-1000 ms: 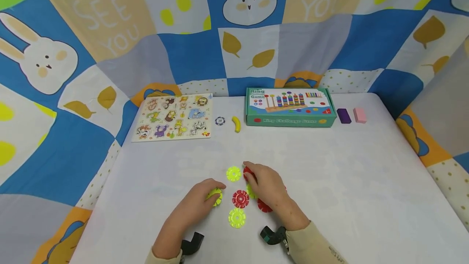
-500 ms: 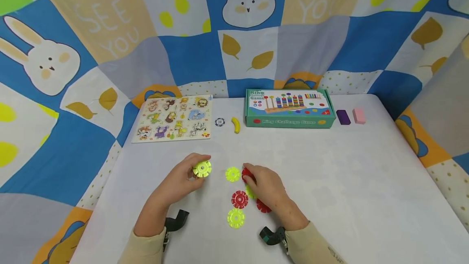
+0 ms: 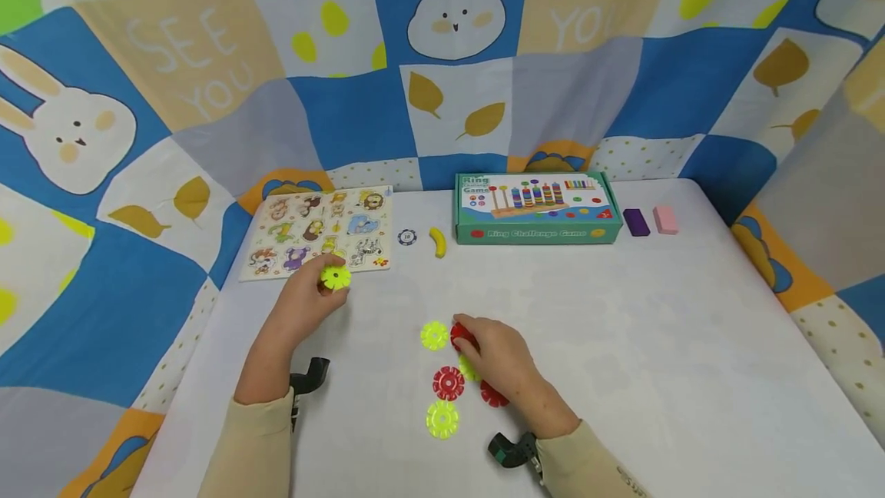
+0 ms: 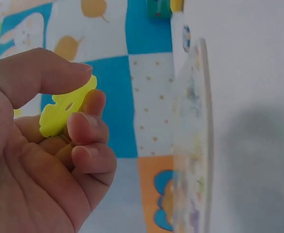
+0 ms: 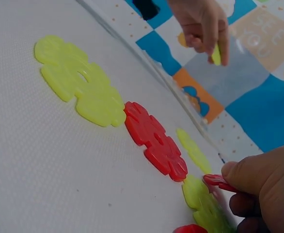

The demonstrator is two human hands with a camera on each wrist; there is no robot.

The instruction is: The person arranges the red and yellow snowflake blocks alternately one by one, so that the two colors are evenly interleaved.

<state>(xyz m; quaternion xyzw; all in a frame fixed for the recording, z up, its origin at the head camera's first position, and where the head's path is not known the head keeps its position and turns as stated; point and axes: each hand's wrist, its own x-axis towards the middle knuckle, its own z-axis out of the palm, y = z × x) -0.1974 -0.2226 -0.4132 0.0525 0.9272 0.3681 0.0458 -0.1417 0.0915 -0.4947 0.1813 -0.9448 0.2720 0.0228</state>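
Observation:
My left hand [image 3: 293, 306] pinches a yellow-green notched plastic disc [image 3: 336, 277] between thumb and fingers. It is in the air before the front edge of the puzzle board. In the left wrist view the same disc [image 4: 67, 107] tilts between thumb and fingertips. Over the table's middle, my right hand [image 3: 503, 360] pinches a red notched disc [image 3: 462, 336], whose edge [image 5: 217, 181] shows in the right wrist view. Around it lie a yellow-green disc [image 3: 434, 335], a red disc [image 3: 449, 383] and another yellow-green disc [image 3: 442, 419]. A further yellow-green disc [image 3: 468, 369] and red disc [image 3: 494, 395] are partly covered by the right hand.
At the back left lies an animal puzzle board [image 3: 321, 229]. Beside it are a poker chip [image 3: 407, 237] and a toy banana [image 3: 438, 242]. A green game box [image 3: 535, 210] stands back centre, with a purple block [image 3: 636, 223] and pink block [image 3: 666, 220] to its right.
My left hand has picked up the yellow-green disc from the table and carried it up and leftward toward the puzzle board. My right hand stays at the red disc.

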